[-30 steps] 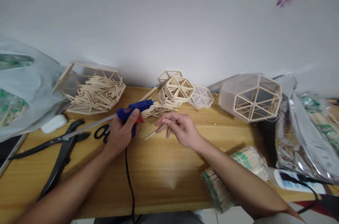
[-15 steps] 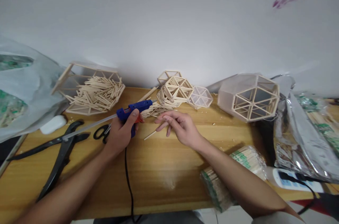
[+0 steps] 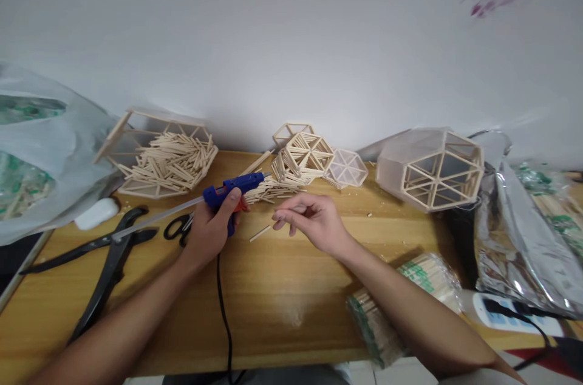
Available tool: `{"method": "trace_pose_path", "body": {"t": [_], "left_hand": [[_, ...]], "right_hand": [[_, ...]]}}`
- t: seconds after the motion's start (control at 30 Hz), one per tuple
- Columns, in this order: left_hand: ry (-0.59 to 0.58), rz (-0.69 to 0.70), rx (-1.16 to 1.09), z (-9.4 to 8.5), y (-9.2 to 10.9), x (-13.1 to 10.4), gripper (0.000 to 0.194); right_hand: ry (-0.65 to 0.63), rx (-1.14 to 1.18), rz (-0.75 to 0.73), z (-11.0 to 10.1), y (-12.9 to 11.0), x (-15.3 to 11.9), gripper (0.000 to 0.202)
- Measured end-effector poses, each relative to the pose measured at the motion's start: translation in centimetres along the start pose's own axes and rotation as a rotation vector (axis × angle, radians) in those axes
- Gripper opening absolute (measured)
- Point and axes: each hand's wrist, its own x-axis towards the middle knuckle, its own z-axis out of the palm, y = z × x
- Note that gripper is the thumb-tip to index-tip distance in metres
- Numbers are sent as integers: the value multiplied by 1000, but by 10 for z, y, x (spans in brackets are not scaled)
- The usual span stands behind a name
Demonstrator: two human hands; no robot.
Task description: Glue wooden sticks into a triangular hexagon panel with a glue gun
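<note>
My left hand (image 3: 212, 227) is wrapped round a blue glue gun (image 3: 232, 187), with a finger by its orange trigger. The nozzle points right, and a long translucent glue stick (image 3: 166, 213) runs out of the back. My right hand (image 3: 314, 221) has its thumb and fingertips pinched together; whether anything tiny is between them I cannot make out. Just left of those fingertips a short wooden stick (image 3: 259, 234) lies on the table, seemingly apart from them. Behind both hands is a loose pile of wooden sticks (image 3: 277, 189), beside stacked hexagonal stick frames (image 3: 310, 154).
On the left are a stick-filled hexagonal frame (image 3: 159, 194), black-handled scissors (image 3: 173, 228), a large black cutter (image 3: 109, 266) and a plastic bag (image 3: 27, 130). To the right stand a covered hexagonal frame (image 3: 405, 160), bagged sticks (image 3: 378, 324) and a power strip (image 3: 483, 311).
My right hand's fingertips have drawn together and shifted slightly right, away from the short stick. The glue gun stays in my left hand, and the view has moved a little.
</note>
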Motion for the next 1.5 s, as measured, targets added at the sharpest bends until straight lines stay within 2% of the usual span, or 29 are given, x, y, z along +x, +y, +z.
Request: {"method": "trace_pose_path", "body": {"t": [0.2, 0.4, 0.83, 1.1, 1.3, 1.5], "left_hand": [[-6, -5, 11, -1, -1, 0, 47], [-19, -9, 16, -1, -2, 0, 49], [-17, -1, 1, -1, -3, 0, 48], [-37, 3, -14, -2, -6, 0, 48], [-27, -9, -13, -2, -6, 1, 50], [-19, 6, -18, -1, -6, 1, 47]], "right_hand": [[70, 60, -13, 1, 0, 1, 31], [76, 17, -22, 1, 0, 0, 34], [-93, -57, -105, -2, 7, -2, 32], [-38, -7, -40, 0, 4, -2, 31], [-16, -24, -54, 0, 4, -1, 33], [-76, -46, -93, -2, 8, -1, 33]]}}
